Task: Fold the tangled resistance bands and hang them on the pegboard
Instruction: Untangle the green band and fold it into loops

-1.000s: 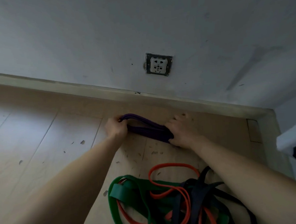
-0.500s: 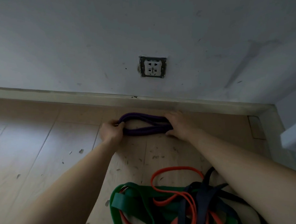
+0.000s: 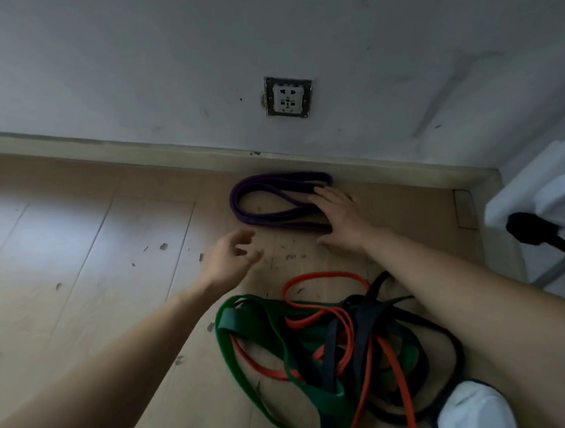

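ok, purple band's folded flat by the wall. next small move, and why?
Probably bring the left hand down to the tangle and pick out the orange band. The purple band lies folded by the baseboard under the flat right hand; the left hand is open and empty, and the orange loop lies free at the pile's edge.

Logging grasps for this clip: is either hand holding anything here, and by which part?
Nothing is gripped. The right hand lies flat on the right end of the folded purple band; the left hand is free.
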Action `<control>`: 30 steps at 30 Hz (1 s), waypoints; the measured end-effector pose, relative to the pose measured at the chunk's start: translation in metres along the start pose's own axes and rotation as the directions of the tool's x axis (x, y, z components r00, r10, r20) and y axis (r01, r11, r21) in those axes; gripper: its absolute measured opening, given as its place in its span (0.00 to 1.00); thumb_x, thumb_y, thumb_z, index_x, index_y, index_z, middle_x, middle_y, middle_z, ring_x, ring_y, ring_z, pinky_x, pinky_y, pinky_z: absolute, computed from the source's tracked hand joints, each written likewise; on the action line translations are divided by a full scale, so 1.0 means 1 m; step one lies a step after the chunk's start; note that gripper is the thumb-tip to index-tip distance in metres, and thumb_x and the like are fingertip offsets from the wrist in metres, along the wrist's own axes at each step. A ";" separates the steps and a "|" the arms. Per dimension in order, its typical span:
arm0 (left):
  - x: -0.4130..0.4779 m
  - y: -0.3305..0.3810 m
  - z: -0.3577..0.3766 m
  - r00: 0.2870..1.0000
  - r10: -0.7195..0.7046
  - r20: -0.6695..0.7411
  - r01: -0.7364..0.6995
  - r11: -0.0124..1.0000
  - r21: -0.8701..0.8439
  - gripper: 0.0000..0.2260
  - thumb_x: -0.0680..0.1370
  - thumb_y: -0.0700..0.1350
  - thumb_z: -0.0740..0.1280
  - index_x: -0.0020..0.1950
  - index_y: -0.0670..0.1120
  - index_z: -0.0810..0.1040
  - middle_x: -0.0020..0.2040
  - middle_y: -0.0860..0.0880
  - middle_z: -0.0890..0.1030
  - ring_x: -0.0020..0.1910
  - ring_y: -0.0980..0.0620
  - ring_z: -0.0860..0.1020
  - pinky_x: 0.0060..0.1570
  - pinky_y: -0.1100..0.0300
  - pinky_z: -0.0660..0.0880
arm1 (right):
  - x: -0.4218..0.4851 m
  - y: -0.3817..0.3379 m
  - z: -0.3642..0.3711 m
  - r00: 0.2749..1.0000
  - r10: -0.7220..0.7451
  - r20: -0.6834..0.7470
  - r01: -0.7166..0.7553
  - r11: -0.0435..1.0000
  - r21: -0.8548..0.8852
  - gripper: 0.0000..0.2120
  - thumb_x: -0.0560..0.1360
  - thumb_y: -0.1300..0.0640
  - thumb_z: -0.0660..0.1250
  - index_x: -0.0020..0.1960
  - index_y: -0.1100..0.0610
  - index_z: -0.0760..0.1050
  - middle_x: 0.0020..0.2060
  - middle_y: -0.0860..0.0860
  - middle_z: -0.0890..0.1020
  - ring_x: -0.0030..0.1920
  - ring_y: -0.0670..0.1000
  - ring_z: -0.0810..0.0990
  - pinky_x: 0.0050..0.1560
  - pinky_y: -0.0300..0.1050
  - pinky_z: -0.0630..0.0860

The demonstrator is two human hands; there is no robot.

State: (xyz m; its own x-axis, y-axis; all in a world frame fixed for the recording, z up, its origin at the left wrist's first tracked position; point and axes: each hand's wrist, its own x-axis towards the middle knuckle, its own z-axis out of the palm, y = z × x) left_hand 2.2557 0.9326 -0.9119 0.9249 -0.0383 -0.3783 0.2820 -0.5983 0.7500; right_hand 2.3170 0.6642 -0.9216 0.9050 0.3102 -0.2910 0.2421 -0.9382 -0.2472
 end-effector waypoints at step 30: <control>-0.148 -0.030 -0.020 0.789 -0.057 0.612 -0.397 0.712 0.579 0.26 0.74 0.40 0.74 0.68 0.61 0.78 0.60 0.52 0.79 0.53 0.51 0.77 0.55 0.58 0.78 | -0.176 -0.074 0.015 0.963 0.058 0.263 -0.233 0.669 0.706 0.07 0.75 0.63 0.74 0.50 0.54 0.79 0.46 0.51 0.86 0.48 0.50 0.85 0.48 0.43 0.79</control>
State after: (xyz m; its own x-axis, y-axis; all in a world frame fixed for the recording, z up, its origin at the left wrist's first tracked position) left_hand 2.1160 0.9724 -0.8675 0.5579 -0.4857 -0.6729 -0.3142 -0.8741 0.3704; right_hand 2.1340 0.6814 -0.8662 0.7933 0.2849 -0.5380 -0.2959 -0.5918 -0.7498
